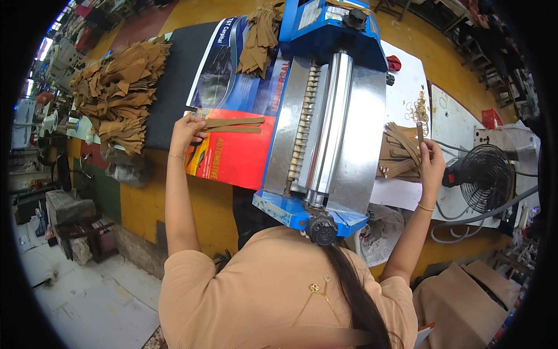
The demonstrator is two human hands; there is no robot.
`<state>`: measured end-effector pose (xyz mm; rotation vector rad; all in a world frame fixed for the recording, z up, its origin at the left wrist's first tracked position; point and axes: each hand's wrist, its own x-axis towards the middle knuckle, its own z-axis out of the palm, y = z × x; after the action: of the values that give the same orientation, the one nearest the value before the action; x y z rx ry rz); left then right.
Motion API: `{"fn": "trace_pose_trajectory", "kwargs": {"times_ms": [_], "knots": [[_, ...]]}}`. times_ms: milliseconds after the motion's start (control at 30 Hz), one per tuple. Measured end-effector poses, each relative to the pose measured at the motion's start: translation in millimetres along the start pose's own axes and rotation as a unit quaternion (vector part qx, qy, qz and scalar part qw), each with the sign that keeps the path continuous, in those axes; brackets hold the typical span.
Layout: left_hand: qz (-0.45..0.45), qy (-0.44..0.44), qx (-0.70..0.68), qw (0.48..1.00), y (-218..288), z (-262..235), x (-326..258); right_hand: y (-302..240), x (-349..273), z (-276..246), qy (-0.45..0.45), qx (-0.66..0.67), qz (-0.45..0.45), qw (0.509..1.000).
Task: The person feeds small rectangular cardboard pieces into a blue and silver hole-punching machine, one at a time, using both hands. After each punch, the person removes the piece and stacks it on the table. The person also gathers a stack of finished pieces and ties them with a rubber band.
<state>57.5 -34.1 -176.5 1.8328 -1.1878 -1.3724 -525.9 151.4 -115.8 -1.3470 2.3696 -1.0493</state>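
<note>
On the left, my left hand [187, 134] pinches the ends of two brown leather-like strips [235, 123]; they point right over a red printed sheet [244, 160]. A blue-ended machine with long shiny metal rollers [331, 125] stands between my hands. To its right, my right hand [431, 160] has its fingers closed on one short brown strip [420, 134], held upright. Just beside that hand lies a loose pile of similar strips [400, 151] on a white surface.
Big stacks of brown pieces [119, 87] lie at the far left on a black mat [177, 75]. Another bundle [258, 41] rests on a blue poster. A black fan [487, 177] with cables stands at right, near scattered rubber bands [419, 110]. A black knob [321, 228] juts from the machine's near end.
</note>
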Motion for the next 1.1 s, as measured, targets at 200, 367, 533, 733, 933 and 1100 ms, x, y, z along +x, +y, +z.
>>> {"fn": "trace_pose_trajectory", "kwargs": {"times_ms": [200, 367, 533, 733, 933, 1100], "knots": [[0.059, 0.019, 0.064, 0.996, -23.2, -13.1, 20.6, -46.4, -6.4, -15.6, -0.131, 0.224, 0.035, 0.965], [0.194, 0.096, 0.263, 0.94, -29.6, -11.0, 28.1, -91.5, -8.5, -6.5, -0.389, 0.181, 0.018, 0.903], [0.222, 0.182, 0.31, 0.906, 4.5, 15.8, -5.0, -112.9, -4.2, 27.0, -0.361, 0.032, -0.109, 0.926], [0.247, -0.194, 0.116, 0.942, 64.1, 117.9, -80.5, -143.2, -6.3, 48.9, -0.409, 0.034, -0.086, 0.908], [0.339, -0.22, 0.181, 0.896, 94.3, 169.3, -112.4, -143.5, -8.1, 43.9, -0.407, 0.049, -0.082, 0.909], [0.264, -0.243, 0.122, 0.925, 91.7, 171.2, -106.6, -129.7, -6.3, 30.8, -0.393, 0.076, -0.047, 0.915]]}}
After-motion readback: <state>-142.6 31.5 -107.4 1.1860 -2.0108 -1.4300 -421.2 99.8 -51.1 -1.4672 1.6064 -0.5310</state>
